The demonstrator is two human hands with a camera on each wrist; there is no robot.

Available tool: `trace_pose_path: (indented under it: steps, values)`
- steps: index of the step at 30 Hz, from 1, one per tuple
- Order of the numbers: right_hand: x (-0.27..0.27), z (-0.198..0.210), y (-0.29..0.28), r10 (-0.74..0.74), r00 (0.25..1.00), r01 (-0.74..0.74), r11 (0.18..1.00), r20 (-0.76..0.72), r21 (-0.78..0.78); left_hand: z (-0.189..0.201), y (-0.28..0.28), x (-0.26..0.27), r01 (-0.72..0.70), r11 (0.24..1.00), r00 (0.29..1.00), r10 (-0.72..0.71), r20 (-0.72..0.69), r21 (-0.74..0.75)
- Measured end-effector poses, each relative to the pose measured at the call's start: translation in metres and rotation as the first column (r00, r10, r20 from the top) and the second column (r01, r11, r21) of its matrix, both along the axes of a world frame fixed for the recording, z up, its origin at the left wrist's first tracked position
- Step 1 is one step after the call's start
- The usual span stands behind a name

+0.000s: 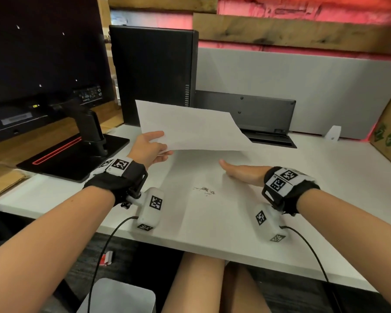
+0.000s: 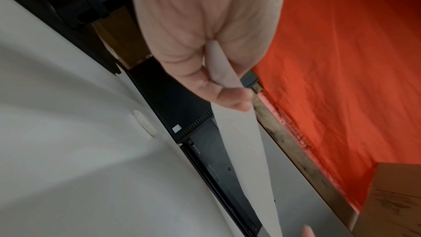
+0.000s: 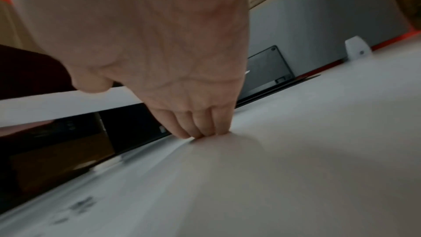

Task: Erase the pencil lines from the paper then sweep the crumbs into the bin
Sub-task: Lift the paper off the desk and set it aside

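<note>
The bin [image 1: 120,297] waits on the floor at six o'clock, under the desk [image 1: 325,199] edge. The crumbs [image 1: 204,190] lie mid-desk. At three o'clock of them, the right hand [image 1: 242,173] rests edge-down, fingers straight, seemingly ready to sweep. At eleven o'clock, the left hand [image 1: 150,147] pinches the paper [image 1: 190,127] aloft, likely clearing the way.
</note>
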State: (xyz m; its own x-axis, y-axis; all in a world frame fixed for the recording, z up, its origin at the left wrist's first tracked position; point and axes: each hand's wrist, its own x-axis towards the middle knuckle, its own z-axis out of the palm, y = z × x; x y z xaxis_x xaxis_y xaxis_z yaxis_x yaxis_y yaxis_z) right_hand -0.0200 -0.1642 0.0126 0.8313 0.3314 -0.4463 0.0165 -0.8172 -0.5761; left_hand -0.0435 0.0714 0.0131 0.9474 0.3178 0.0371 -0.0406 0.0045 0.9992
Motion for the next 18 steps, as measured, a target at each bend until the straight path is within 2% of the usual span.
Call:
trace_pose_path:
  steps: [3,5,7,10,12,15,18]
  values:
    - [-0.007,-0.01,0.014,0.121,0.992,-0.122,0.992,-0.046,-0.025,0.0,0.003,0.003,-0.014,1.0,1.0,0.014,0.006,-0.014]
    - [-0.013,-0.013,0.02,0.195,0.978,-0.193,0.981,-0.081,0.027,-0.001,0.005,0.004,-0.018,1.0,1.0,0.018,0.005,-0.021]
    - [-0.01,-0.008,0.018,0.159,0.986,-0.155,0.985,-0.058,0.077,-0.004,0.007,0.006,-0.024,0.999,1.0,0.024,0.001,-0.028]
    - [0.008,0.002,0.006,0.038,0.996,-0.039,0.999,0.087,0.015,-0.009,0.007,0.008,-0.02,1.0,1.0,0.02,-0.008,-0.023]
    - [0.015,0.005,0.004,0.022,0.996,-0.019,0.999,0.086,-0.043,-0.01,0.008,0.01,-0.012,1.0,1.0,0.011,-0.018,-0.02]
    - [0.023,-0.002,0.01,0.077,0.997,-0.074,0.989,0.025,-0.126,-0.01,0.013,0.015,-0.02,0.999,1.0,0.019,-0.018,-0.031]
    - [0.017,-0.012,0.021,0.184,0.983,-0.185,0.975,-0.012,-0.123,-0.009,0.017,0.018,-0.04,0.998,0.999,0.04,-0.015,-0.04]
